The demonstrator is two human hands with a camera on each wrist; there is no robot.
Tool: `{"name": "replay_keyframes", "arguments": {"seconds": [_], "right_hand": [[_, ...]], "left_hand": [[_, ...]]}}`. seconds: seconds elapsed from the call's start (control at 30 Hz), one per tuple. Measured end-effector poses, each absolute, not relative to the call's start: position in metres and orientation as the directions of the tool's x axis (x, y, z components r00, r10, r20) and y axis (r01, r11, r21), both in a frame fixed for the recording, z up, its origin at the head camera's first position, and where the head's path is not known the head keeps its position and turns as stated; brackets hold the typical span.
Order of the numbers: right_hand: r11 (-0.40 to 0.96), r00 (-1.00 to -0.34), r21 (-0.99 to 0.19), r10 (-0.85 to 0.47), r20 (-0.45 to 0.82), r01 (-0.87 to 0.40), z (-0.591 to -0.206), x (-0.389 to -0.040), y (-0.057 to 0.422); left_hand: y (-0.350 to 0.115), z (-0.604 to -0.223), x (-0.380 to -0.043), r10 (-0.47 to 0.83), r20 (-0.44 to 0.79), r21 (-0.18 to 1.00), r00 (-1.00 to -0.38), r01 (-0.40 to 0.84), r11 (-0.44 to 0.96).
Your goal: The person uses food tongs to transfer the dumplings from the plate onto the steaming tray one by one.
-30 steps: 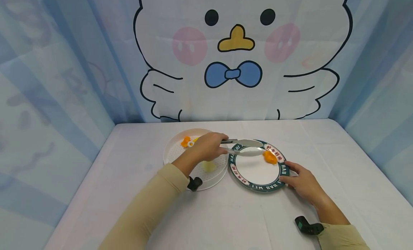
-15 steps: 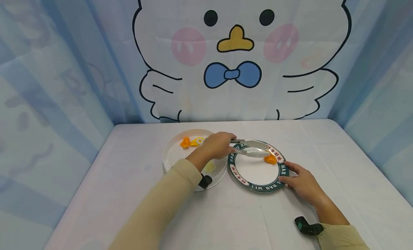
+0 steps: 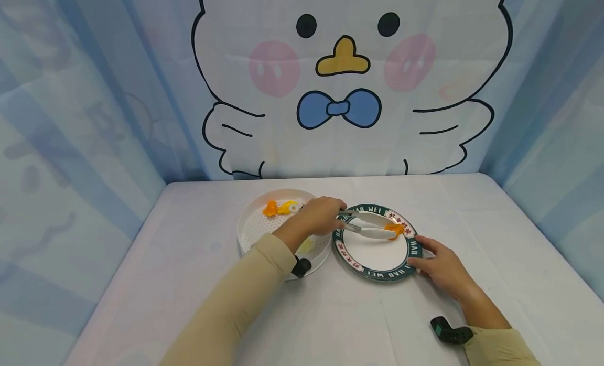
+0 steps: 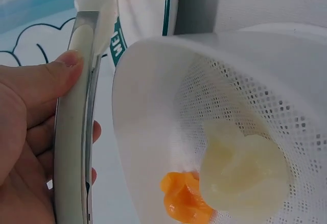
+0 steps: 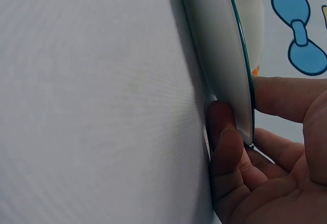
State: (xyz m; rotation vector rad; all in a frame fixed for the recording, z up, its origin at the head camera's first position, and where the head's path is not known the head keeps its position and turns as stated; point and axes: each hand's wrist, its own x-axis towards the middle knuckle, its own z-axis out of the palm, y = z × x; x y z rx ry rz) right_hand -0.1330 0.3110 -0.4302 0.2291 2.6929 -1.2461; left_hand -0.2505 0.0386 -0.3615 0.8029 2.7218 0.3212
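My left hand (image 3: 317, 217) grips a pair of tongs (image 4: 74, 117) with pale handle covers and broad whitish tips. The tips reach over a round plate (image 3: 373, 274) with a green lettered rim. An orange toy-like piece (image 3: 396, 228) lies at the tips, near the plate's far right rim; whether they squeeze it I cannot tell. My right hand (image 3: 442, 267) pinches the plate's right rim, thumb above and fingers beneath, as the right wrist view shows. Under my left forearm stands a white perforated basket (image 3: 247, 235), partly hidden.
Inside the basket lie an orange piece (image 4: 186, 198), a pale yellow lumpy piece (image 4: 245, 173) and a yellow-and-white piece (image 3: 288, 207). Basket and plate stand side by side on a white-covered table (image 3: 340, 319). A printed curtain (image 3: 340, 146) rises behind the table.
The left hand has moved right, and the tongs' tips have come down to the orange piece on the plate. More of the basket's contents shows. The right hand stays on the rim.
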Motion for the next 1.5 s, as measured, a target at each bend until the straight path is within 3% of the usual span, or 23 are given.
{"name": "replay_keyframes", "arguments": {"seconds": [0.4, 0.8, 1.2, 1.5], "right_hand": [[0.644, -0.977, -0.739, 0.064, -0.204, 0.196, -0.425, -0.135, 0.31], [0.644, -0.977, -0.739, 0.068, -0.204, 0.2, -0.425, -0.134, 0.31], [0.624, -0.977, -0.756, 0.069, -0.201, 0.2, -0.428, -0.129, 0.308], [0.649, -0.976, -0.735, 0.067, -0.205, 0.199, -0.424, -0.13, 0.307]], "left_hand": [[0.021, -0.346, -0.242, 0.557, -0.169, 0.381, -0.813, 0.467, 0.798], [-0.039, -0.33, -0.23, 0.527, -0.008, 0.394, -0.85, 0.481, 0.783], [-0.11, -0.333, -0.208, 0.329, -0.042, 0.486, -0.943, 0.268, 0.832], [-0.156, -0.341, -0.196, 0.281, -0.019, 0.475, -0.959, 0.239, 0.847]]}}
